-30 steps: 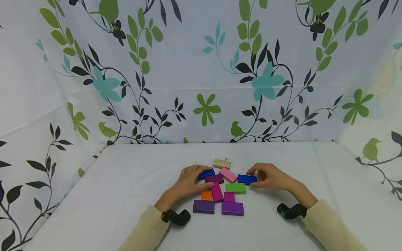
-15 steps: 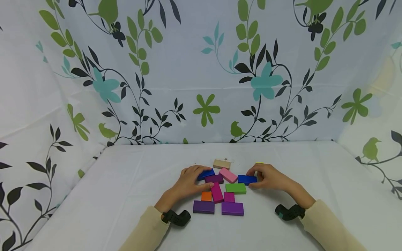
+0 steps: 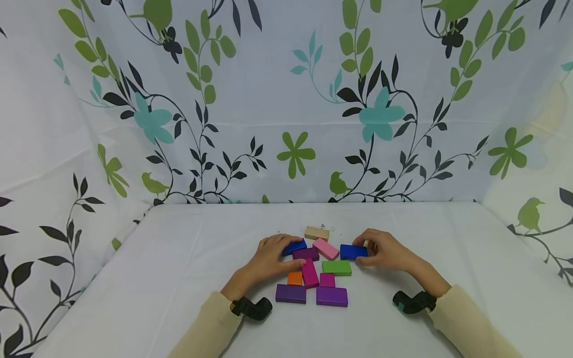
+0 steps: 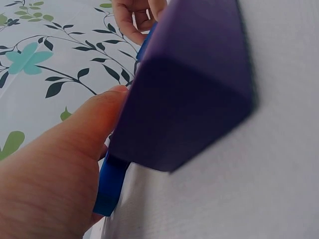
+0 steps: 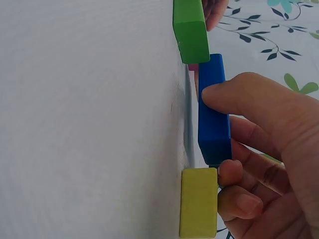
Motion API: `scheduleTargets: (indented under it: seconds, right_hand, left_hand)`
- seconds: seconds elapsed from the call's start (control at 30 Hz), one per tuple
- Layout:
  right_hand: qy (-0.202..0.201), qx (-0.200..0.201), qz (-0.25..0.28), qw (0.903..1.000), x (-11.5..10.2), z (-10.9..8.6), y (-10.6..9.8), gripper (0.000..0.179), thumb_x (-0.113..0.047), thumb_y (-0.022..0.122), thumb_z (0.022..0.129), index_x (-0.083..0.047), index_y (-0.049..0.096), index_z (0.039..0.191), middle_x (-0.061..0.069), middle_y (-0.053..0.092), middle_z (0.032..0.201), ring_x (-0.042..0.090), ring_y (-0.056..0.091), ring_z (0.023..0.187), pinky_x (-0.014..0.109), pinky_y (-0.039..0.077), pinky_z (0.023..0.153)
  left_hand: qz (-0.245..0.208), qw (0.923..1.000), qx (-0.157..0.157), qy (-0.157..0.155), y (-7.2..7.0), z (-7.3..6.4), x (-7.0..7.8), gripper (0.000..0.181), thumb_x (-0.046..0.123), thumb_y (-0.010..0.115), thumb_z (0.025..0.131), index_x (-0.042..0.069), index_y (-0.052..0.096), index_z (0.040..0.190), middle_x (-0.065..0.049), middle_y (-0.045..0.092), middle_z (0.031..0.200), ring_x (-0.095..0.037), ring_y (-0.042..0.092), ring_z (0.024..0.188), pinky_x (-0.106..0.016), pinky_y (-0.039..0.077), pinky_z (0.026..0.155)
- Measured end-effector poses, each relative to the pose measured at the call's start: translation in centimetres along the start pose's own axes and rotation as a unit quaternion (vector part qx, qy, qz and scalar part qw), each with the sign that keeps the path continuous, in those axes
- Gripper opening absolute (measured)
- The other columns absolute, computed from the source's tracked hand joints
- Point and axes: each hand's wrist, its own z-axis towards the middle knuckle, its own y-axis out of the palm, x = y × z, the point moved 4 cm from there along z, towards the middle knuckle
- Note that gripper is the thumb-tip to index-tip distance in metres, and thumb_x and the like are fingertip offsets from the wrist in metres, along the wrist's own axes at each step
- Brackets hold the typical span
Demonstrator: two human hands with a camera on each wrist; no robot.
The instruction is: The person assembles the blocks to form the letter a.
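Observation:
In the head view my right hand [image 3: 384,249] pinches a blue wooden block [image 3: 353,252] between thumb and fingers. The right wrist view shows this block a little off the tabletop, with the thumb along one face. Beside its fingers is a yellow block [image 5: 198,203], hidden from the head view. My left hand [image 3: 268,258] rests at the group's left side, fingers over another blue block [image 3: 294,247] and thumb extended to the upper end of a magenta block [image 3: 310,273]. Between the hands are a dark purple block [image 3: 306,253], a pink block [image 3: 326,249] and a green block [image 3: 336,268].
An orange block [image 3: 294,278] and a small magenta block [image 3: 327,280] lie nearer the front, above two purple blocks, left [image 3: 291,294] and right [image 3: 332,297]. A tan block [image 3: 317,233] is at the back. Patterned cloth [image 3: 268,109] hangs behind the white table [image 3: 179,278].
The right hand has raised its blue block slightly and shifted it a touch away and to the right. The yellow block's edge has gone behind that hand. The left hand stays put.

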Motion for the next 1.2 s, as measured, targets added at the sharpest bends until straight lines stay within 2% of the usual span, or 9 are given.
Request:
scheduleTargets:
  seconds: [0.2,0.4,0.73,1.2]
  right_hand:
    - [-0.007,0.015,0.0,0.9999,0.2,0.3,-0.3,0.029,-0.008,0.079,0.079,0.0,0.067,0.105,0.006,0.061,0.094,0.009,0.05,0.068,0.021,0.044,0.057]
    - [0.001,0.025,0.007,0.9997,0.1,1.2,-0.9,0.03,-0.009,0.078,0.08,-0.001,0.067,0.107,0.006,0.061,0.096,0.008,0.05,0.069,0.021,0.044,0.058]
    - [0.018,0.029,0.007,0.9994,1.1,0.9,-0.8,0.031,-0.009,0.079,0.08,0.001,0.067,0.107,0.007,0.061,0.096,0.011,0.05,0.068,0.02,0.043,0.058]
    - [0.071,0.015,-0.003,0.9973,2.9,2.3,-1.3,0.034,-0.012,0.077,0.083,0.001,0.066,0.112,0.011,0.061,0.104,0.012,0.05,0.072,0.021,0.043,0.06]
  left_hand:
    - [-0.001,1.0,-0.002,0.0,-0.2,0.0,0.0,0.061,0.051,0.064,0.089,0.022,0.051,0.141,-0.008,0.047,0.146,-0.034,0.032,0.139,-0.059,0.017,0.112]
    - [0.0,0.9999,0.012,-0.005,-0.5,0.1,-0.2,0.06,0.049,0.064,0.089,0.021,0.052,0.14,-0.009,0.047,0.145,-0.034,0.033,0.139,-0.06,0.018,0.112]
    - [0.005,1.0,0.0,0.001,0.2,0.3,-0.3,0.062,0.051,0.064,0.088,0.021,0.051,0.14,-0.008,0.049,0.144,-0.033,0.033,0.139,-0.059,0.019,0.111]
    - [0.004,1.0,0.001,-0.002,0.1,0.1,-0.4,0.061,0.051,0.065,0.088,0.022,0.051,0.14,-0.008,0.048,0.145,-0.033,0.034,0.138,-0.059,0.019,0.111]
